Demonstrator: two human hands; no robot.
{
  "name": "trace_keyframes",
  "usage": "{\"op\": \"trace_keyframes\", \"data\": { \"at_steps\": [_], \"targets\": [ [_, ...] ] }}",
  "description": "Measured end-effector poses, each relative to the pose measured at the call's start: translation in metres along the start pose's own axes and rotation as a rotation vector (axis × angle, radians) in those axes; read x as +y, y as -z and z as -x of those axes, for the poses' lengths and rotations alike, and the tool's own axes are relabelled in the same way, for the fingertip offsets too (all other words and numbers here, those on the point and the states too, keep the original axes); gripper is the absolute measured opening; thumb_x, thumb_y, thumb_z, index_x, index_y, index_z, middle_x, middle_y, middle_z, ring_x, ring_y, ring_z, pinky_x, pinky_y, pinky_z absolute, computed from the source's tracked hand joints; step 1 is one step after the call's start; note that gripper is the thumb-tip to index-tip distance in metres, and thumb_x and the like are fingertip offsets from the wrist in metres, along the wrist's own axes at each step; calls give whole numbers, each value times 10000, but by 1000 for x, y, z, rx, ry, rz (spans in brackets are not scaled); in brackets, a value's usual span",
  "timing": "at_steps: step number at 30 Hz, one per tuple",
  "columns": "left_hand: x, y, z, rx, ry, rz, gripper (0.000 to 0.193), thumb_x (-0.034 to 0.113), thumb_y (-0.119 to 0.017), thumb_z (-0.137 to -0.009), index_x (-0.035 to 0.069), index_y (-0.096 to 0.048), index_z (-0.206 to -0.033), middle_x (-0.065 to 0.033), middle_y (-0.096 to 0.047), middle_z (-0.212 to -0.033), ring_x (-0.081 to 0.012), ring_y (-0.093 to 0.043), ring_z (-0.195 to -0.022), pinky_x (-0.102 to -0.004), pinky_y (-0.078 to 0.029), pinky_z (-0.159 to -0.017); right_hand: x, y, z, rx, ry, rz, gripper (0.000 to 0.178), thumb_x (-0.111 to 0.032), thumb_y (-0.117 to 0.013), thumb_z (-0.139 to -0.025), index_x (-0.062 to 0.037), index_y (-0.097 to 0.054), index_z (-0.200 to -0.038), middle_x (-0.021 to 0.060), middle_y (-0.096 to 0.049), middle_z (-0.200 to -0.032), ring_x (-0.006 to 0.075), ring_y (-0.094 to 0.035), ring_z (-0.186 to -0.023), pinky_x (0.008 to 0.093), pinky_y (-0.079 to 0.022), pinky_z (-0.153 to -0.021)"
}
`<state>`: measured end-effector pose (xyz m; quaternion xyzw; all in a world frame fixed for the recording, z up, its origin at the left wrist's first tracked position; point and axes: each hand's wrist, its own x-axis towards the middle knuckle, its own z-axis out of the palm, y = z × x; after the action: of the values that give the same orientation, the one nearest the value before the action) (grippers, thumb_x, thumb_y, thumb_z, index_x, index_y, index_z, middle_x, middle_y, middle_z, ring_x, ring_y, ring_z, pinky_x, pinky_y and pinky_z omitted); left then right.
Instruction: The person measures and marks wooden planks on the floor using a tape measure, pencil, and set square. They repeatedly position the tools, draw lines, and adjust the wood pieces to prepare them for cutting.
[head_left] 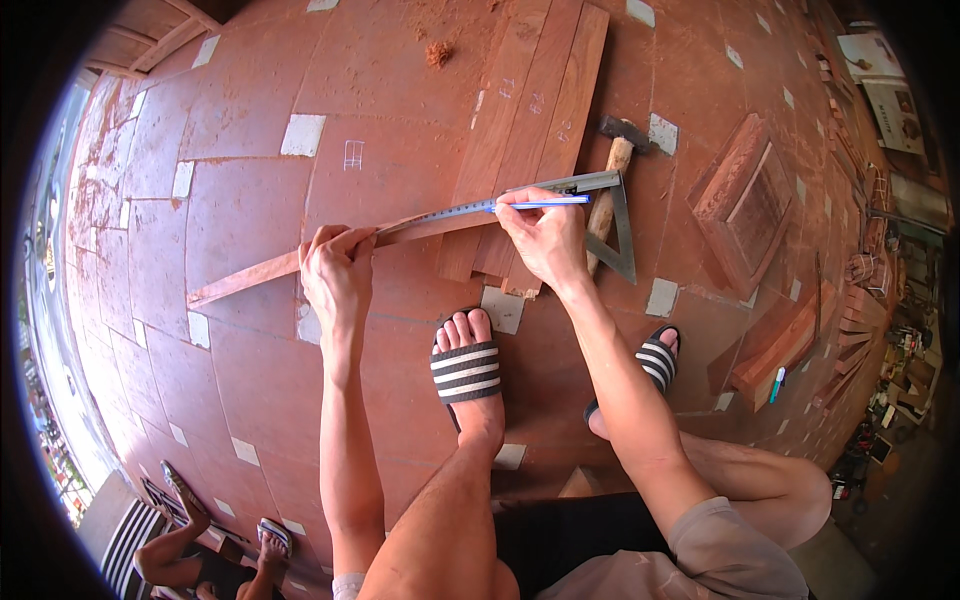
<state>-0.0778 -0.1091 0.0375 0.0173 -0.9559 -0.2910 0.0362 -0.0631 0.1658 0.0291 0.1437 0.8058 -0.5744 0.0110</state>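
Observation:
A long narrow wooden strip (245,281) slants across the floor in front of me. Its right part lies over several reddish planks (560,95). My left hand (338,275) is closed round the strip, its fingertips at the end of a marked metal ruler (440,214) lying along it. In my right hand (548,235) a blue and white pen (555,202) is pinched, above the ruler; whether its tip touches anything I cannot tell. Beyond that hand rests a metal triangular square (624,235), partly over the wooden handle of a hammer (626,133).
A framed wooden panel (745,205) lies at the right, with a thick wood block (785,340) and a teal marker (777,385) nearer. Wood shavings (438,53) lie far off. Another person's legs (180,550) show at lower left. My sandalled feet (467,370) flank the work.

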Motion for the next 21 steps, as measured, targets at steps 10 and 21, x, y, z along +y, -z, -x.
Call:
{"op": "trace_keyframes", "data": {
  "at_steps": [10, 21],
  "targets": [
    [3, 2, 0, 0, 10, -8, 125, 151, -822, -888, 89, -872, -984, -74, -764, -993, -308, -670, -911, -420, -524, -940, -6, 2, 0, -18, -17, 53, 145, -112, -808, -984, 30, -793, -1011, 9, -749, -855, 45, -640, -763, 223, -539, -684],
    [1, -1, 0, 12, -30, -22, 129, 148, -828, -883, 95, -873, -991, -77, -767, -990, -303, -670, -904, -416, -531, -920, -6, 5, -2, -24, 41, 122, 151, -114, -815, -983, 29, -798, -1029, 33, -774, -889, 56, -657, -759, 243, -550, -673]
  ]
}}
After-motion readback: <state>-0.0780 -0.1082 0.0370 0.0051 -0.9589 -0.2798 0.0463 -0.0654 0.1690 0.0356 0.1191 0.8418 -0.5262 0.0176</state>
